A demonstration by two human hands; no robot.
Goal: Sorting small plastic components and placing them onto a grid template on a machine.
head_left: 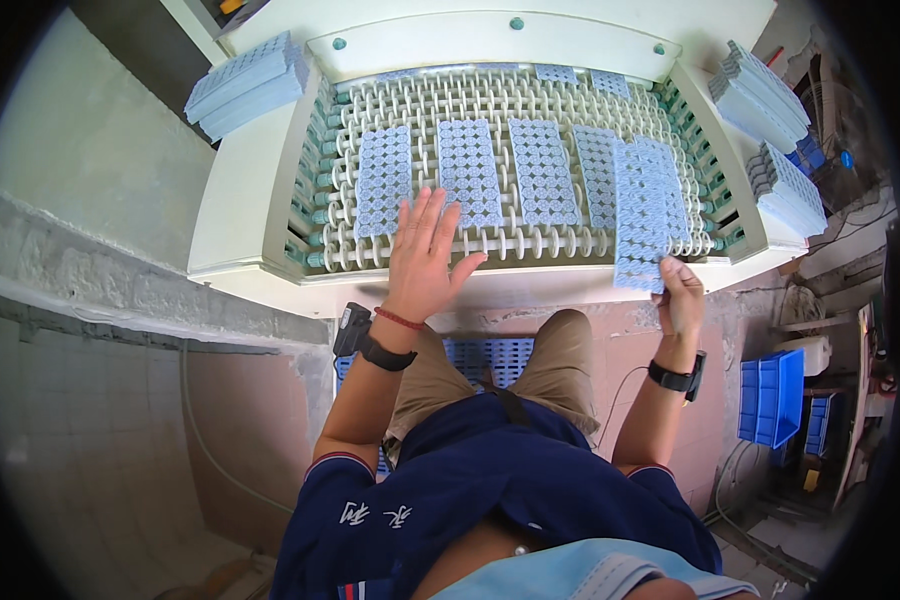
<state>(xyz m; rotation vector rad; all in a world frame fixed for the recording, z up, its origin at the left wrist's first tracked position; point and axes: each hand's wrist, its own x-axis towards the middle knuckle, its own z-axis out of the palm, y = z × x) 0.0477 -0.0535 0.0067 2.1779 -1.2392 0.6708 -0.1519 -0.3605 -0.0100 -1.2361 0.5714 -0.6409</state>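
My right hand (678, 290) pinches the lower right corner of a thin light-blue panel (638, 240) with a grid of rounded shapes. That panel is tilted over the front right of a roller conveyor (542, 243) and partly covers another panel (678, 200) lying there. My left hand (428, 255) is open, fingers spread, over the conveyor's front edge. Its fingertips are by the lower ends of two flat panels, the leftmost one (383, 180) and its neighbour (468, 172); contact I cannot tell. Further right lie a third panel (544, 172) and a fourth (596, 175).
Panel stacks stand on the machine's left side (248, 85) and right side (760, 100), with another stack (787, 190) nearer on the right. More panels (556, 74) lie at the conveyor's far end. A blue crate (770, 397) is at the lower right. A rough wall ledge (100, 270) runs along the left.
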